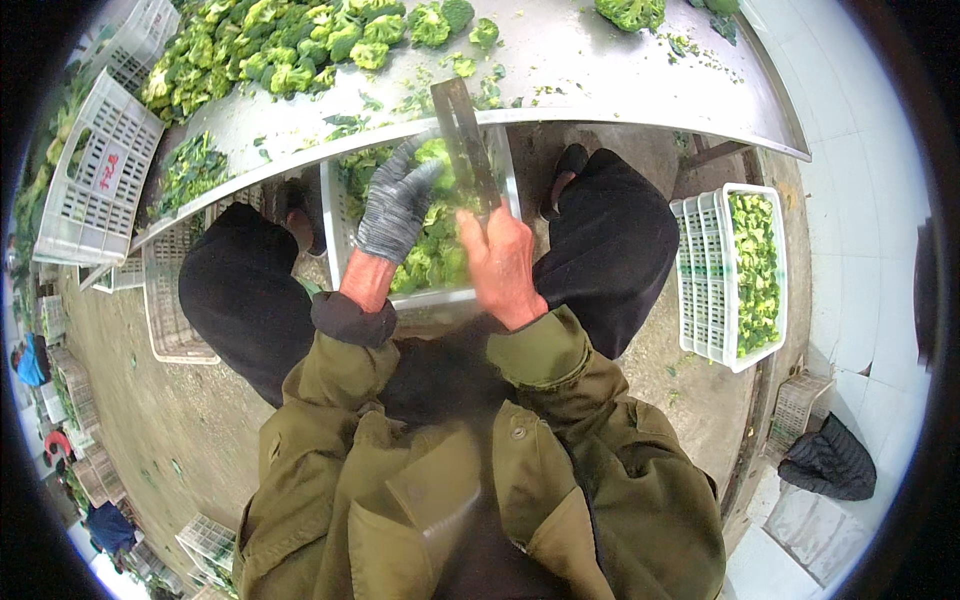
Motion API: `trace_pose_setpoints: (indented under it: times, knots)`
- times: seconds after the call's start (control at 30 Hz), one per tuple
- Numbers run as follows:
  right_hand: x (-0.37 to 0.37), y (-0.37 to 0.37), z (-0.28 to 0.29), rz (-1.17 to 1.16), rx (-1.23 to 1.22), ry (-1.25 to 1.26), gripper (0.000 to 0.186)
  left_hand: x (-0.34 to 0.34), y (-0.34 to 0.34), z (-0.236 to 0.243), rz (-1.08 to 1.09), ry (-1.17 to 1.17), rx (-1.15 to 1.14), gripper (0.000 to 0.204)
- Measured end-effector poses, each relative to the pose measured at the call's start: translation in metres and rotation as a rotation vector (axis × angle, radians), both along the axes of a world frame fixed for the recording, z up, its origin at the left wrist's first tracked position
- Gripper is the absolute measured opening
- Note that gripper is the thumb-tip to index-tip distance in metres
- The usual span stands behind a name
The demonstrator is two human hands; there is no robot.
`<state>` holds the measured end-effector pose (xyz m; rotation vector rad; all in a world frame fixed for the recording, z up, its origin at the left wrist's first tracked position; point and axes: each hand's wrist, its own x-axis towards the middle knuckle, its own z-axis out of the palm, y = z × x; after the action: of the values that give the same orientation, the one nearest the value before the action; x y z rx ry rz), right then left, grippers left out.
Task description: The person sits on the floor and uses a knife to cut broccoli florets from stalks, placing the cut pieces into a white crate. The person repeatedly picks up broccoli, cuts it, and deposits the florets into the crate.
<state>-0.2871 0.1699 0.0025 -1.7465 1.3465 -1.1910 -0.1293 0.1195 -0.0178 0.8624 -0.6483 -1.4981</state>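
My left hand (393,205), in a grey knitted glove, is closed around a broccoli floret (432,153), partly blurred. Beside it my bare right hand (498,252) grips a knife (462,135) with a broad, dark, wet-looking blade pointing away from me toward the table edge. The blade is right next to the floret; whether they touch I cannot tell. Below both hands, between my knees, a white plastic crate (338,222) holds many cut florets (432,262).
On the metal table (590,85) lie a broccoli heap (290,45) at the left, a head (632,12) at the right, and scraps. A white crate (100,180) leans at the table's left end. Another crate (705,290), full of green pieces, stands right of my knee.
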Motion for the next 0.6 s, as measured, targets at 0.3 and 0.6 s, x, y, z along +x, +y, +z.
trace_pose_setpoints:
  times: [0.3,0.6]
  knots:
    - [0.006,0.003,-0.001,0.002,0.008,0.134,0.021,0.003,0.011,0.003,0.025,0.011,-0.038,0.043]
    - [0.005,0.003,-0.018,0.058,0.063,0.279,0.023,0.009,0.015,-0.010,-0.027,-0.090,0.002,0.042]
